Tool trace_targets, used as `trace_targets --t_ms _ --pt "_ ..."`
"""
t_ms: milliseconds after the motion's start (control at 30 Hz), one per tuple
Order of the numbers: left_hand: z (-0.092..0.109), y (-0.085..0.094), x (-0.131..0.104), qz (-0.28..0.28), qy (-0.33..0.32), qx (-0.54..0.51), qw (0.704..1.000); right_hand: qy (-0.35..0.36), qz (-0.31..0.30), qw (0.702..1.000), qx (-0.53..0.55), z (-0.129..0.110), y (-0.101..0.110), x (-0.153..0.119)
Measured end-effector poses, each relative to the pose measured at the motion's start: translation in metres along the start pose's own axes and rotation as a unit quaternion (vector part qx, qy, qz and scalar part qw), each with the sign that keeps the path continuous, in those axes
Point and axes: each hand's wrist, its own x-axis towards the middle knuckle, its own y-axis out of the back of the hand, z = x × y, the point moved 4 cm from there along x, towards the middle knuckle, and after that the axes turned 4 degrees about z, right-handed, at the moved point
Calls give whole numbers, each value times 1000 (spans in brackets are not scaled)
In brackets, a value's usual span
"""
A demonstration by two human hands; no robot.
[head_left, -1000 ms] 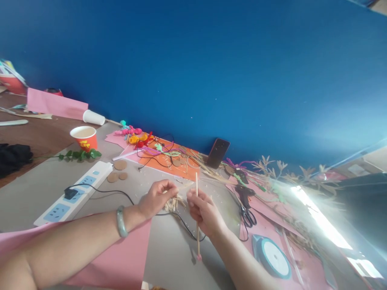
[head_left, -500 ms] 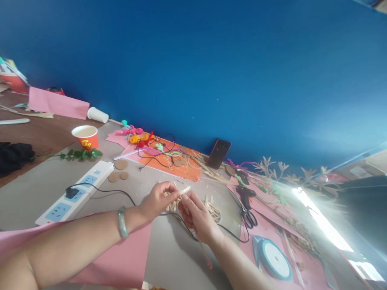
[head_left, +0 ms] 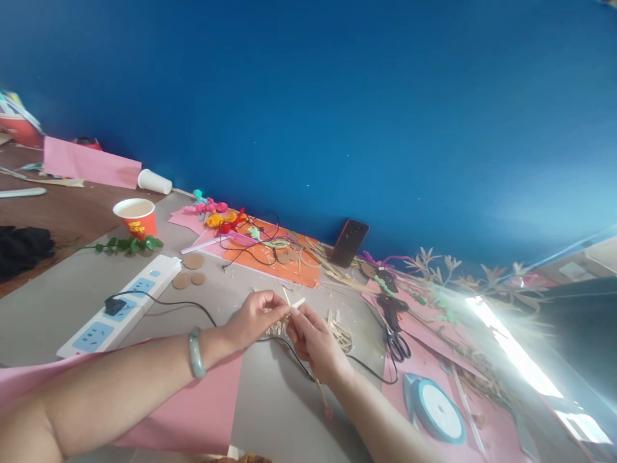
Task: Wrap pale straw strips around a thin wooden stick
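My left hand (head_left: 263, 316), with a pale green bangle (head_left: 196, 354) on its wrist, pinches a small pale strip (head_left: 299, 302) between thumb and fingers. Against it, my right hand (head_left: 313, 337) is closed too, its fingertips at the same strip. A thin stick (head_left: 318, 388) with a reddish end runs down below my right hand, its upper part hidden by the fingers. Behind my hands lies a pile of short pale strips (head_left: 340, 333), partly covered by them.
Left are a white power strip (head_left: 123, 307), a red paper cup (head_left: 137, 220) and cork discs (head_left: 182, 281). A phone (head_left: 350, 243) leans on the blue wall. Scissors (head_left: 398, 346) and a ribbon roll (head_left: 439, 410) lie right. A black cable (head_left: 294, 355) passes below my hands.
The stick under my right hand has swung slightly left, and its upper tip now shows above the fingers. Both hands stay together in nearly the same place.
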Motion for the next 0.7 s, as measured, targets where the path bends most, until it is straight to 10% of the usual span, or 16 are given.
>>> trace_targets --t_ms 700 --pt "-4 2 1 -7 7 -19 1000 -9 6 990 142 -20 22 4"
